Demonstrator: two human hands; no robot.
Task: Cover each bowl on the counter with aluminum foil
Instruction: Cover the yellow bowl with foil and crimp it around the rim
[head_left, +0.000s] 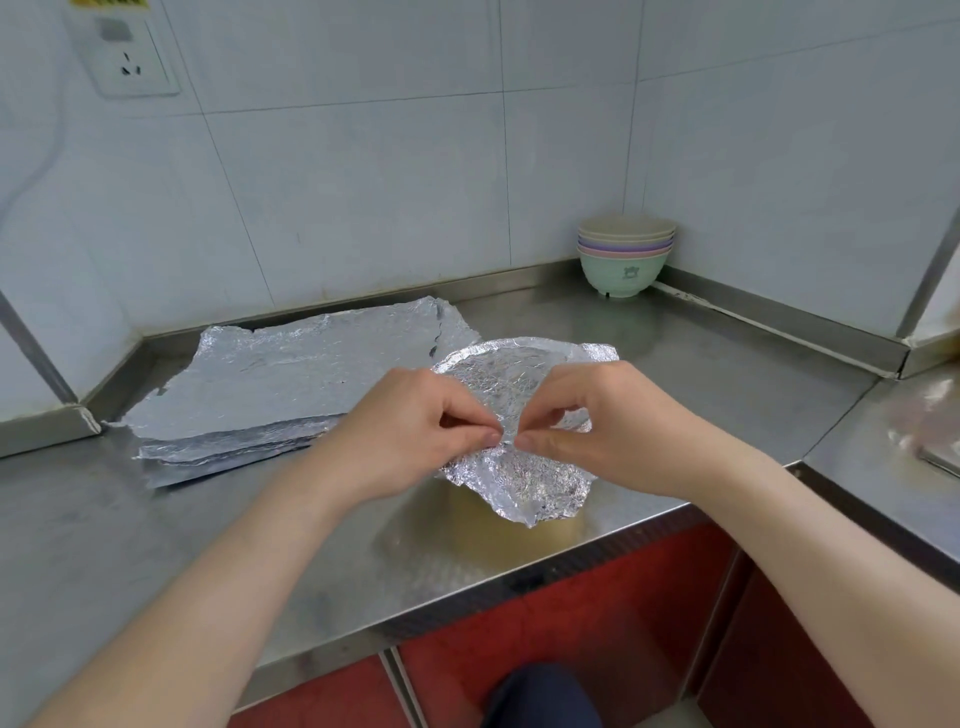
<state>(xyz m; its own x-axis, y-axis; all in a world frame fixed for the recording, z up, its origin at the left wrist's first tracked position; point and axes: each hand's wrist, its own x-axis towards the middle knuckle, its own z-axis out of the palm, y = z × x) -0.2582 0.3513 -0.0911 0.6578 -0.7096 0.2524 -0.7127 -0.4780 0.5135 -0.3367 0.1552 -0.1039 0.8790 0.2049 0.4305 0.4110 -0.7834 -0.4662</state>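
Note:
A crinkled sheet of aluminum foil (511, 382) lies over a bowl near the counter's front edge; the bowl itself is almost wholly hidden, only a pale yellow reflection shows on the steel below. My left hand (410, 431) and my right hand (597, 421) both pinch the foil's near edge between thumb and forefinger, fingertips nearly touching. A flap of foil (530, 483) hangs down in front of the bowl. A stack of flat foil sheets (291, 379) lies to the left. Several nested bowls (623, 254), green at the bottom, stand uncovered in the back corner.
The stainless steel counter (156, 545) runs along tiled walls with a raised steel lip. A wall socket (130, 57) sits at the upper left. A second counter section (893, 441) adjoins on the right. Red cabinet fronts (597, 613) are below.

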